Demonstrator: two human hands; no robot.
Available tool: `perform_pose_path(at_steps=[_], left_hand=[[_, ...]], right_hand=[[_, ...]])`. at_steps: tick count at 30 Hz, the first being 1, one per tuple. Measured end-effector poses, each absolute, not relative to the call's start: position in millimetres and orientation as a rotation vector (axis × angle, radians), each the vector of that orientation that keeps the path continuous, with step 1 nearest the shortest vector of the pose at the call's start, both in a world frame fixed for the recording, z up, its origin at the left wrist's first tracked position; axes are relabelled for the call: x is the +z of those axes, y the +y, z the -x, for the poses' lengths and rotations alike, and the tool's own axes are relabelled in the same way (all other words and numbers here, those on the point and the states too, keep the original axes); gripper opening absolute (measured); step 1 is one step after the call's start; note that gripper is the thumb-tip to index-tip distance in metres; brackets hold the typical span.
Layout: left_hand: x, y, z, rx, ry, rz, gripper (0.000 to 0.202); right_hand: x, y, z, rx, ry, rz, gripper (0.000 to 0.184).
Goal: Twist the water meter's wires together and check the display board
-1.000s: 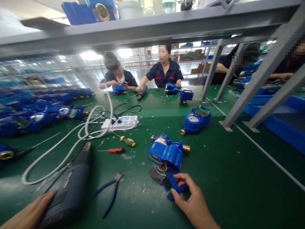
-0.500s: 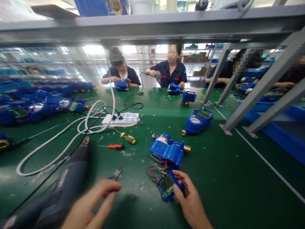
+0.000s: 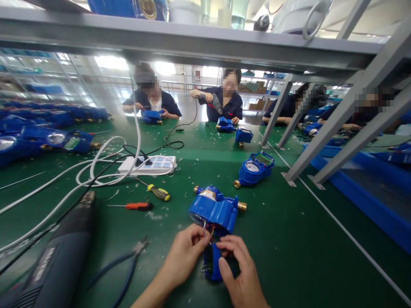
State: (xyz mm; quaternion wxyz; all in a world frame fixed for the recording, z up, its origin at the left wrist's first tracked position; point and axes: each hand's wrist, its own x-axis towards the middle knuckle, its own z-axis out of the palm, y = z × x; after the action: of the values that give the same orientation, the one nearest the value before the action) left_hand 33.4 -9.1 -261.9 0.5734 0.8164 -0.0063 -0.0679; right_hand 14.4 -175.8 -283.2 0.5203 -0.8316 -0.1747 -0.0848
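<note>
A blue water meter [image 3: 213, 209] with brass ends lies on the green table in front of me. Thin coloured wires [image 3: 212, 231] run from it to a small blue casing [image 3: 212, 263], which is tilted on edge close to me. My left hand [image 3: 184, 252] pinches the wires between thumb and forefinger, just left of where they enter the casing. Curled around the casing's right side, my right hand [image 3: 240, 267] grips it with thumb and fingers. The circuit board inside is mostly hidden.
Blue-handled pliers [image 3: 130, 265] and a heat gun [image 3: 61, 252] lie at left. Beyond are a red screwdriver [image 3: 138, 206], a yellow screwdriver [image 3: 159, 192], a power strip [image 3: 147, 164] and another meter [image 3: 255, 169]. Metal legs [image 3: 305, 158] stand right; co-workers sit opposite.
My left hand has come across from the pliers' side to the wires. The casing has tipped up and shifted slightly, still in my right hand. My view has shifted, baring the pliers.
</note>
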Motion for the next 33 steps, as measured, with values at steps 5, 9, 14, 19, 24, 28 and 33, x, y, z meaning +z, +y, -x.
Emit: perform_pose_path(at_steps=[5,9,14,19,24,28,33], left_hand=[[-263,-6,-29,-0.138,-0.094,-1.876,0.022],[-267,-7,-23,-0.11,-0.066,-1.842,0.018],[-271,-11,-20,-0.044,0.038,-1.79,0.012],[-274,-6,-20,0.048,0.077,-1.769,0.015],[-274,3,-16,0.088,0.083,-1.847,0.019],[-273,6,-13,0.137,0.132,-1.95,0.019],[-274,5,-12,0.148,0.196,-1.96,0.022]], right_hand=[[-257,-168,-30,-0.145,-0.524,2.205,0.016],[-251,-158,-33,-0.113,-0.463,2.322,0.013],[-249,-153,-38,0.007,-0.378,2.302,0.013],[-242,-145,-46,0.105,-0.38,2.317,0.013],[-239,-134,-47,0.101,-0.348,2.301,0.011],[-237,-130,-48,0.103,-0.355,2.286,0.013],[-235,-130,-51,0.125,-0.363,2.332,0.013]])
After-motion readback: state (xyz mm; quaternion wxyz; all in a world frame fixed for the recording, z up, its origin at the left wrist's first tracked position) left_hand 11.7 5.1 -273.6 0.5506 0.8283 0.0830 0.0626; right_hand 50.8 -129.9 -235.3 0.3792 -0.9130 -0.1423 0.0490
